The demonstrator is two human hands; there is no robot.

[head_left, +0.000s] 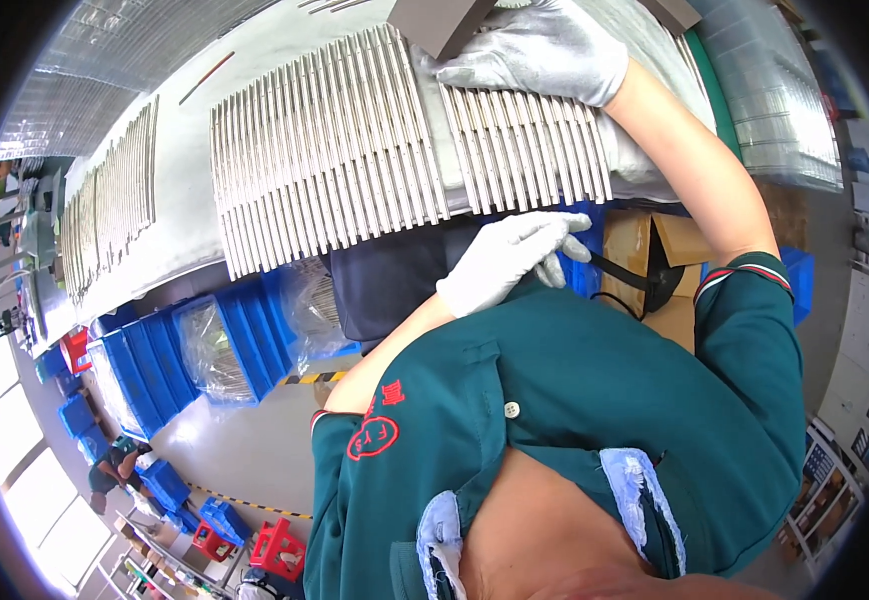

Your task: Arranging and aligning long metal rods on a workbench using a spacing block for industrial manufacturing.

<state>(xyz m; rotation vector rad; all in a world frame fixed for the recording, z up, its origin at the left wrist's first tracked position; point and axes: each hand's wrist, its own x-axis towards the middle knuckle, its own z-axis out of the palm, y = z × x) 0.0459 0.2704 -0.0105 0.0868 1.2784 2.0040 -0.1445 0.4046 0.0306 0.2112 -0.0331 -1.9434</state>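
My right hand (pixel 545 52), in a grey-white glove, reaches over the far side of the table and grips a dark grey block (pixel 439 22), its thumb along the block's near edge. The top of the block is cut off by the picture's edge. Below that hand lies a row of slim silver metal rods (pixel 525 135), side by side. A wider row of the same rods (pixel 320 150) lies to its left. Gloved too, my left hand (pixel 507 254) hangs in front of the table's near edge, fingers loosely stretched, holding nothing visible.
More rods (pixel 110 200) lie at the table's left end, and a single brownish rod (pixel 207 77) lies apart. Blue bins (pixel 160 355) with plastic-wrapped contents stand below the table. An open cardboard box (pixel 670 240) is at the right. Another person (pixel 115 468) is far off at lower left.
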